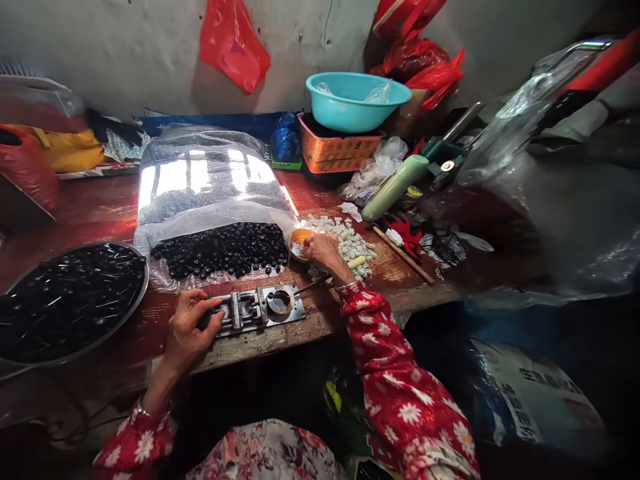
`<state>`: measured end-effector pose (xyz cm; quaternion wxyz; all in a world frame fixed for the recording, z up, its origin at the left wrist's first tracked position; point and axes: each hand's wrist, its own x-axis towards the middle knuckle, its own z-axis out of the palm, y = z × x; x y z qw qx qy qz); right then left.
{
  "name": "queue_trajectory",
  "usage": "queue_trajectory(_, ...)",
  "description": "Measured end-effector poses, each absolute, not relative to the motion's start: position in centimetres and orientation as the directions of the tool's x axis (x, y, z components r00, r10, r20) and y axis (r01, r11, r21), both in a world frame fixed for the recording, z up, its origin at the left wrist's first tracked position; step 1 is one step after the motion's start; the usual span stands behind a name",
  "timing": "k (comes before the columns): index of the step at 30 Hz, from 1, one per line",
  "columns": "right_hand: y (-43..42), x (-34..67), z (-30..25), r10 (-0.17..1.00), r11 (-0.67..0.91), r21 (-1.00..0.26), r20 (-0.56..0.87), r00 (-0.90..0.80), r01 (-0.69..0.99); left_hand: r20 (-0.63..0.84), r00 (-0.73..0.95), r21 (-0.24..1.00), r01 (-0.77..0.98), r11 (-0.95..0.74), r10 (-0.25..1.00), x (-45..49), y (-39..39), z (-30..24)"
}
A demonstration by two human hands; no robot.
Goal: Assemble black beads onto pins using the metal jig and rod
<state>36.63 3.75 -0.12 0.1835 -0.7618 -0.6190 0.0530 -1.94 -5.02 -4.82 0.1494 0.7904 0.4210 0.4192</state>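
My left hand (193, 327) curls its thumb and fingers around the left end of a small metal clamping fixture (243, 312) at the table's front edge. A dark part between thumb and fingers is too shadowed to name. The fixture has sliding jaws, two rods and a round ring (280, 301) on its right side. My right hand (323, 250) reaches into a small orange bowl (301, 235) of thin shiny pieces; its fingers are pinched together, and their tips are hidden. Shiny black beads (225, 248) spill from a clear plastic bag (215, 175) just behind the fixture.
A round metal tray (145, 283) at left holds black parts and thin pins. Pale chips (353, 240) lie beside the bowl. Further right are a wooden-handled tool (404, 255), a green cylinder (395, 188) and a red-black glove (410, 235). A blue basin (357, 107) sits on an orange basket (340, 152).
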Motion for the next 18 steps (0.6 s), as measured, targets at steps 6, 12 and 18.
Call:
queue_trajectory(6, 2.3, 36.7, 0.5, 0.970, -0.228, -0.234, 0.032, 0.242, 0.945, 0.535, 0.297, 0.596, 0.531, -0.602, 0.791, -1.9, -5.1, -4.7)
queue_trajectory(12, 1.4, 36.5, 1.1, 0.971, -0.213, -0.252, 0.050, 0.232, 0.944, 0.547, 0.299, 0.596, 0.518, -0.614, 0.782, -1.7, -5.1, -4.3)
queue_trajectory(18, -0.4, 35.5, 2.2, 0.980, -0.108, -0.376, 0.115, 0.162, 0.920, 0.512, 0.285, 0.615, 0.537, -0.578, 0.810, -1.6, -5.3, -4.2)
